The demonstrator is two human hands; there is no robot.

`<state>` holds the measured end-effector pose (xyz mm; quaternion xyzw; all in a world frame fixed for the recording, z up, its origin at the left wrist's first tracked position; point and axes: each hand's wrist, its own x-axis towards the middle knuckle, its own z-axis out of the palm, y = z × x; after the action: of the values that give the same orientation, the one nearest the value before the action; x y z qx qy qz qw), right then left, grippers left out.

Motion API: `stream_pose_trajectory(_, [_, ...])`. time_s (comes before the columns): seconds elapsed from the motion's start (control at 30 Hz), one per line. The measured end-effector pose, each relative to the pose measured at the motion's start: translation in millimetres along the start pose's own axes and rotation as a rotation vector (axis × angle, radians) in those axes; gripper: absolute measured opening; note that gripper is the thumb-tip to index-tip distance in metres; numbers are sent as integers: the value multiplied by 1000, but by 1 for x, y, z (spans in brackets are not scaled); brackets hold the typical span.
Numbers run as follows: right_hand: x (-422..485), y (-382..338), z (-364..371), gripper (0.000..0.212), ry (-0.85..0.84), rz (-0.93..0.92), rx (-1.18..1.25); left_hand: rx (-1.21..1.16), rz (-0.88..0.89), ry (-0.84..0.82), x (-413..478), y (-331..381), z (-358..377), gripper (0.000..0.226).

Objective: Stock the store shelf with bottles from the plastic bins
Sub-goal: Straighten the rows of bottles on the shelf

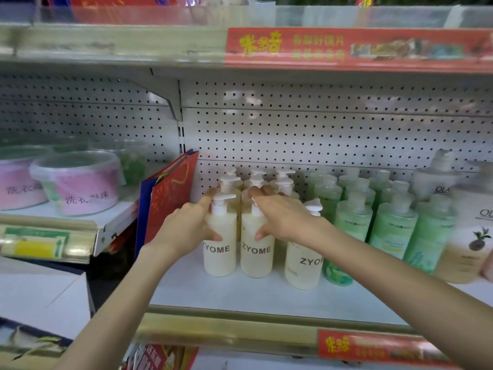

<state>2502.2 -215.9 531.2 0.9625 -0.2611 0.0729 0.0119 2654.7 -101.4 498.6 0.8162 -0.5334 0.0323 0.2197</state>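
Note:
Cream ZYOME pump bottles stand in rows on the white shelf (240, 292). My left hand (186, 225) grips the front left bottle (220, 252) around its shoulder, thumb on the front, index finger stretched past the pump. My right hand (282, 217) grips the front middle bottle (256, 255) the same way, fingers reaching over its pump toward the bottles behind. A third front ZYOME bottle (302, 263) stands free just right of my right hand, a little nearer the shelf edge. No plastic bin is in view.
Green bottles (392, 228) fill the shelf to the right, then larger white OLA pump bottles (464, 236). A red and blue gift bag (165, 201) leans left of the ZYOME rows. Pink tubs (77, 182) sit on the left shelf. A white carton (40, 295) lies lower left.

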Motion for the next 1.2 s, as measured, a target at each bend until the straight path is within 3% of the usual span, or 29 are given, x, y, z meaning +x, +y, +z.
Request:
stream_pose_trajectory(0.17, [14, 4, 3, 87, -4, 16, -50, 110, -13, 23, 16, 2, 3, 93])
stream_pose_trajectory(0.73, [23, 2, -2, 87, -47, 33, -186, 143, -39, 33, 30, 6, 8, 91])
stream_pose_trajectory(0.8, [13, 4, -7, 81, 97, 12, -122, 132, -44, 34, 29, 5, 9, 91])
stream_pose_trajectory(0.9, [-11, 9, -6, 61, 536, -24, 129, 56, -31, 28, 27, 1, 12, 91])
stream_pose_trajectory(0.97, [-29, 17, 8, 56, 730, -19, 231, -18, -32, 30, 24, 0, 13, 92])
stream_pose_trajectory(1.07, [-48, 30, 41, 55, 743, 31, 310, -60, -45, 43, 23, -1, 15, 94])
stream_pose_trajectory(1.2, [-67, 36, 73, 72, 615, 155, 662, -66, -53, 40, 25, -4, 17, 95])
